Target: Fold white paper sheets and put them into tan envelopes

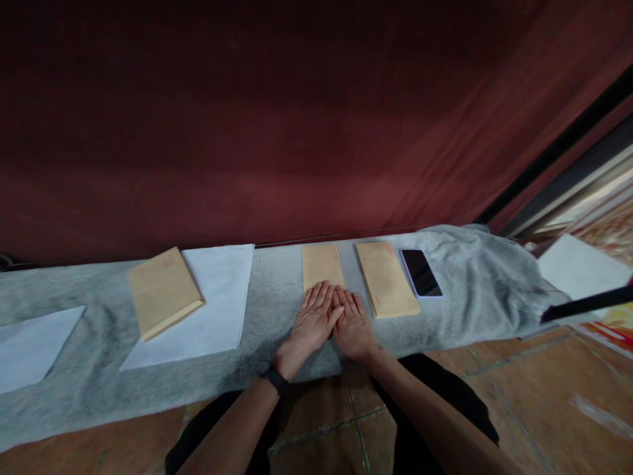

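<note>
Both palms lie flat on the near part of a brown paper envelope (pixel 321 264), side by side and touching. My left hand (pixel 315 318) has its fingers stretched out, its thumb lying over the edge of the other hand; a dark band circles that wrist. My right hand (pixel 353 328) is also flat, fingers extended. The envelope's far half shows, with small red print at its upper right corner; the hands cover its near end. Just to the right lies a stack of brown envelopes (pixel 387 280), apart from my right hand.
A smartphone (pixel 421 272) lies right of the stack. At left, more brown envelopes (pixel 165 290) rest partly on white paper (pixel 222 307); another white sheet (pixel 37 346) lies farther left. Grey cloth (pixel 271 284) covers the narrow surface, with a dark red curtain (pixel 306 145) behind.
</note>
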A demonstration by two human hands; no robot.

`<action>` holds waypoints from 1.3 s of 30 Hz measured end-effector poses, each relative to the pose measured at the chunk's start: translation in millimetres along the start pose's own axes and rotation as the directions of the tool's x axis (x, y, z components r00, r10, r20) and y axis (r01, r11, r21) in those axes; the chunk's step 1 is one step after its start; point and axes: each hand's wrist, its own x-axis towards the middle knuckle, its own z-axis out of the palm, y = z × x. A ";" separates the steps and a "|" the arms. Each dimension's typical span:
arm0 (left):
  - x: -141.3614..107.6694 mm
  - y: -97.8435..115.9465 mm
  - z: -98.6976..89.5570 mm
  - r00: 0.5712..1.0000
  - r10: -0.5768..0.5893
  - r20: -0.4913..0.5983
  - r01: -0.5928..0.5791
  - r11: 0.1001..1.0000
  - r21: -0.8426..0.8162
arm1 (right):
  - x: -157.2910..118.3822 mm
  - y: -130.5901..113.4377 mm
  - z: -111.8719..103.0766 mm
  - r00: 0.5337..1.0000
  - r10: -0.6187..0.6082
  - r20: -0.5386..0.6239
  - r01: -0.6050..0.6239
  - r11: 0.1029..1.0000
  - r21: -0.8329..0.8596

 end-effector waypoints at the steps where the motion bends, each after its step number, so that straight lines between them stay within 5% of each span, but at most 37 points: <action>1: 0.9 0.2 0.1 1.000 -0.006 0.006 0.006 1.000 0.000 | -3.3 -2.5 3.5 1.000 -0.004 -0.013 0.004 1.000 0.009; 8: 10.0 -3.5 4.7 1.000 -0.004 0.015 0.004 1.000 0.002 | -24.2 -17.0 18.4 0.993 -0.099 -0.057 0.100 0.995 0.012; 15: 12.4 -4.3 -0.8 0.999 0.047 0.021 -0.046 0.998 -0.033 | -24.9 -23.5 -14.1 0.988 -0.152 -0.016 0.152 0.970 0.190; 18: 15.7 -6.6 0.0 1.000 -0.010 -0.007 0.010 0.999 -0.048 | -15.8 -8.4 -33.1 0.994 -0.100 0.033 0.078 0.908 0.411; 23: 17.7 -11.2 8.9 0.992 -0.070 -0.102 0.071 0.997 0.004 | 1.2 20.7 -44.6 0.985 0.171 -0.003 -0.138 0.804 0.578; 31: 19.8 2.3 20.6 0.998 0.011 -0.069 -0.009 1.000 0.021 | 47.4 12.7 -23.1 0.952 0.305 -0.036 -0.206 0.719 0.663; 39: 23.1 -7.2 32.3 0.983 -0.022 -0.180 0.024 1.000 0.010 | 76.7 -2.1 14.0 0.944 0.313 -0.110 -0.196 0.793 0.577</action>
